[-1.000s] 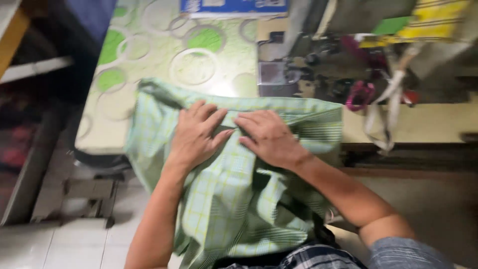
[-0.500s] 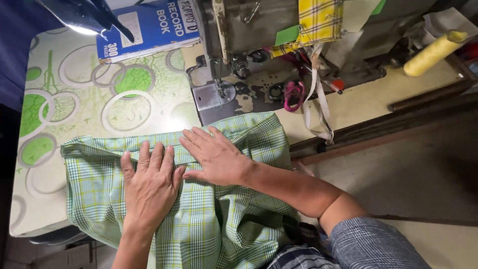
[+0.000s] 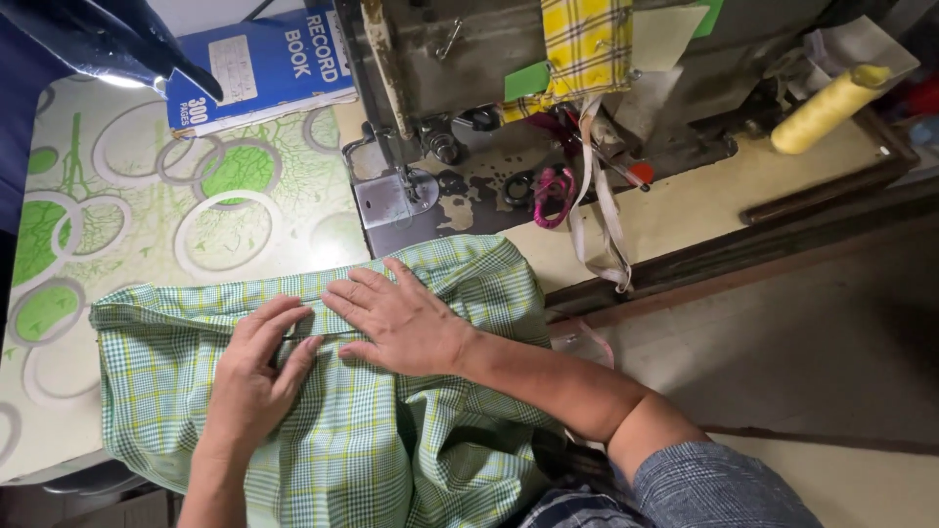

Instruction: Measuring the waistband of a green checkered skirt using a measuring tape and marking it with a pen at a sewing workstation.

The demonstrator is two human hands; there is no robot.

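Patterned green-and-white laminate covers the work table (image 3: 147,225), which runs from the far left up to an old sewing machine (image 3: 450,68) standing at the far middle. Green plaid cloth (image 3: 372,440) lies across the near part of the table and spills off its near edge toward the person's lap. Its far edge is turned over into a long fold that runs left to right just short of the machine's metal plate (image 3: 391,200).

Both hands rest flat on the cloth with nothing gripped. The left hand (image 3: 252,376) lies palm down, fingers spread slightly, its fingertips at the fold line. The right hand (image 3: 401,318) lies beside it, fingers extended toward the left and touching the left hand's fingertips, pressing the same fold.

By the look of it, the fold is laid and being flattened, but the cloth is not yet under the needle, so any stitching seems undone.

A blue notebook (image 3: 259,68) lies on the far table beside the machine. Yellow plaid fabric (image 3: 585,44) hangs over the machine, pink-handled scissors (image 3: 553,186) sit on its base, and a yellow thread cone (image 3: 827,108) lies at the far right.
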